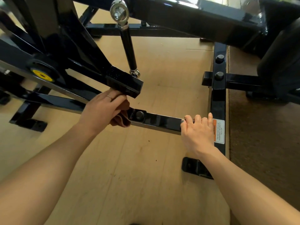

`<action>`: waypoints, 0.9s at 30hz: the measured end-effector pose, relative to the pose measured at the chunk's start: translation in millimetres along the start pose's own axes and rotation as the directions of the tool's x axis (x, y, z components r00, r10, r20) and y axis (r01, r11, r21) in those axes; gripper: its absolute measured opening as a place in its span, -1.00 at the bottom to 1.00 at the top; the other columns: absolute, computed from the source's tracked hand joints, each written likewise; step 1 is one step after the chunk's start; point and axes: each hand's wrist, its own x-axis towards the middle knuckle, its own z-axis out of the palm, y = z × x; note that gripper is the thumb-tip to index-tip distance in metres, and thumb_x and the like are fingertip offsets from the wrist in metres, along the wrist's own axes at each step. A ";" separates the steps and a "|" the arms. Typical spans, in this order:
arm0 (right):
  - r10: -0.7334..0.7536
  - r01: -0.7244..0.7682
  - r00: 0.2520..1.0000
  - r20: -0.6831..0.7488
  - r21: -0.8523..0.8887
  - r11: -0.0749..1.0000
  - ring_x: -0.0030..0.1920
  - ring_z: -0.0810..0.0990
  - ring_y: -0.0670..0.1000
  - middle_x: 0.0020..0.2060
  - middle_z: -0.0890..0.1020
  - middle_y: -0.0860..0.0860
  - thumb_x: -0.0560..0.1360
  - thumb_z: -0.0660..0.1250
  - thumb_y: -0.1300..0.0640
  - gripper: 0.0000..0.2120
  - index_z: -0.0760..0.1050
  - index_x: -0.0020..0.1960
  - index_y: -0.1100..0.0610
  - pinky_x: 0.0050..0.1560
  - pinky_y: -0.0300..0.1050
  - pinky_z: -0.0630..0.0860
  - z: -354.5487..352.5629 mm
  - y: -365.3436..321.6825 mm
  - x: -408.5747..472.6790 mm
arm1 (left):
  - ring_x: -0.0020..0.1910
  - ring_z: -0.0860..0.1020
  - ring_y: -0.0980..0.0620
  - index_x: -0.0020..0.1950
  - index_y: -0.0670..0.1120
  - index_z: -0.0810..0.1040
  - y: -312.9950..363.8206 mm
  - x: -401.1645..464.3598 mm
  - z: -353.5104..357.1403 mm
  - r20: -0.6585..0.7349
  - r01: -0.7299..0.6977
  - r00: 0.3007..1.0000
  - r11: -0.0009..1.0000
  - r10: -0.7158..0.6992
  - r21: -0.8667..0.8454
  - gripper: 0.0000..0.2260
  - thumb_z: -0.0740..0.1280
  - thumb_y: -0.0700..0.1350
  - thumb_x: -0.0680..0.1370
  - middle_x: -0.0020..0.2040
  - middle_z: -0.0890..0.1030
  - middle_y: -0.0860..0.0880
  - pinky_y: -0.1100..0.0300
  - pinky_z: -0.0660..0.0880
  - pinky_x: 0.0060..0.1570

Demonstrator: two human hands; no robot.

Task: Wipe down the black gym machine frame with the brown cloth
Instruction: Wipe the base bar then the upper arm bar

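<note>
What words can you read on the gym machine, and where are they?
"WARNING": printed sideways on the orange strip of the warning sticker, which sits on the black frame bar beside the right hand.
Smaller lines on the sticker's white part: too blurred to read for sure; they seem to begin "THIS MACHINE".
Yellow round cap on the pivot at the left: no readable text.
No other words, brands or numbers show.

Both hands forward, left [103, 109] clenched, right [197, 129] curled
</note>
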 end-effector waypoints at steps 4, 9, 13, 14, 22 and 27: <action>0.023 -0.023 1.000 -0.018 -0.001 1.000 0.32 0.48 0.18 0.26 0.53 0.09 0.69 -0.08 -0.10 -0.58 0.35 0.41 0.01 0.60 0.28 -0.13 0.8 -2.1 1.2 | 0.15 0.59 -0.12 0.41 0.01 0.41 -15.7 -1.5 -13.4 -0.066 0.106 0.992 0.991 -0.112 -0.082 -0.62 0.37 -0.06 0.61 0.22 0.59 -0.10 -0.06 0.62 0.08; 0.040 -0.039 0.994 -0.102 0.011 0.999 0.21 0.53 0.19 0.16 0.57 0.11 0.63 -0.25 -0.14 -0.42 0.44 0.32 0.02 0.62 0.25 -0.11 5.5 -3.0 3.0 | 0.08 0.61 -0.28 0.46 -0.06 0.35 -37.4 -11.0 -20.3 -0.156 0.227 0.957 0.967 -0.243 -0.117 -0.63 0.25 -0.10 0.65 0.24 0.55 -0.22 -0.19 0.61 0.01; 0.043 -0.044 0.986 -0.162 -0.002 0.999 0.13 0.57 0.23 0.07 0.60 0.15 0.63 -0.26 -0.13 -0.40 0.50 0.23 0.06 0.61 0.27 -0.03 10.3 -5.7 3.8 | 0.06 0.61 -0.35 0.46 -0.12 0.33 -61.6 -14.5 -27.8 -0.265 0.315 0.906 0.944 -0.329 -0.095 -0.64 0.21 -0.10 0.66 0.32 0.49 -0.26 -0.30 0.61 -0.05; 0.042 -0.043 0.984 -0.174 -0.004 0.999 0.11 0.57 0.24 0.04 0.60 0.16 0.62 -0.26 -0.12 -0.39 0.51 0.21 0.08 0.60 0.28 -0.01 11.3 -6.0 4.5 | 0.08 0.61 -0.35 0.46 -0.12 0.33 -60.1 -14.8 -25.8 -0.280 0.322 0.899 0.941 -0.338 -0.101 -0.63 0.22 -0.10 0.66 0.34 0.48 -0.25 -0.30 0.61 -0.05; 0.040 -0.040 0.986 -0.160 0.001 0.999 0.18 0.55 0.25 0.12 0.59 0.16 0.60 -0.30 -0.13 -0.35 0.48 0.27 0.07 0.61 0.26 -0.07 12.1 -3.4 5.8 | 0.40 0.44 -0.16 0.33 -0.14 0.53 -0.5 -6.6 24.2 -0.167 0.054 0.985 0.997 -0.045 0.050 -0.55 0.52 -0.17 0.46 0.33 0.55 -0.16 -0.06 0.33 0.48; 0.009 -0.011 0.995 -0.094 -0.021 1.000 0.27 0.52 0.23 0.23 0.56 0.14 0.62 -0.23 -0.13 -0.42 0.41 0.37 0.05 0.61 0.27 -0.10 9.8 1.6 4.7 | 0.32 0.53 -0.10 0.22 -0.10 0.59 33.1 -10.1 52.3 -0.040 -0.156 0.986 0.984 0.159 0.083 -0.64 0.55 -0.20 0.45 0.22 0.63 -0.10 0.06 0.21 0.51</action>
